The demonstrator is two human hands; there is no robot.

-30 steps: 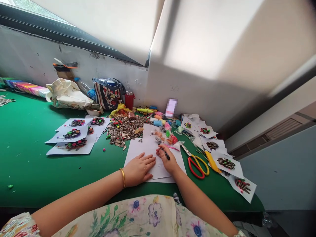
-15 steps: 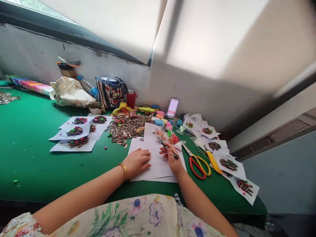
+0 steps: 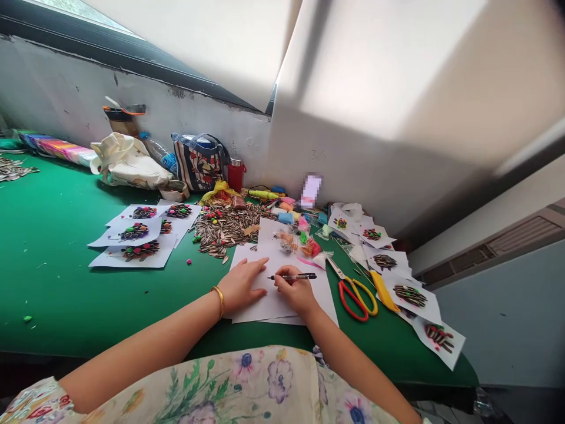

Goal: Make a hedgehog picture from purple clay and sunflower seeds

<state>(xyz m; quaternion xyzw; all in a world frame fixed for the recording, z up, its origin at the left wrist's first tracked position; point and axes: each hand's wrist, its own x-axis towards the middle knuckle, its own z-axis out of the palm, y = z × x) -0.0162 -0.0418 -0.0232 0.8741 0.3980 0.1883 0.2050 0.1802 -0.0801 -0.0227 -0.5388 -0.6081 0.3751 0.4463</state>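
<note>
White paper (image 3: 318, 297) lies on the green table in front of me. My left hand (image 3: 245, 285) rests flat on its left side, fingers spread, a gold bangle at the wrist. In my right hand (image 3: 296, 292) a black pen (image 3: 293, 276) is gripped between the fingers, its tip pointing left just above or on the paper; contact cannot be made out. Right of the sheet lie scissors (image 3: 358, 299) with one red and one yellow handle. Beyond the paper is a pile of striped sunflower seeds (image 3: 229, 231). Small bags of coloured clay (image 3: 311, 245) sit at the paper's far end.
Sheets with seed pictures (image 3: 140, 232) overlap on the left, and several more (image 3: 409, 296) run along the right edge beside a yellow strip-like object (image 3: 384, 291). A striped bag (image 3: 198, 162), a cream cloth bag (image 3: 128, 162) and a red bottle (image 3: 236, 175) stand by the wall.
My right hand has turned the pen so its tip points left and moved slightly left and down. The left hand's fingers have spread, with the thumb out to the right.
</note>
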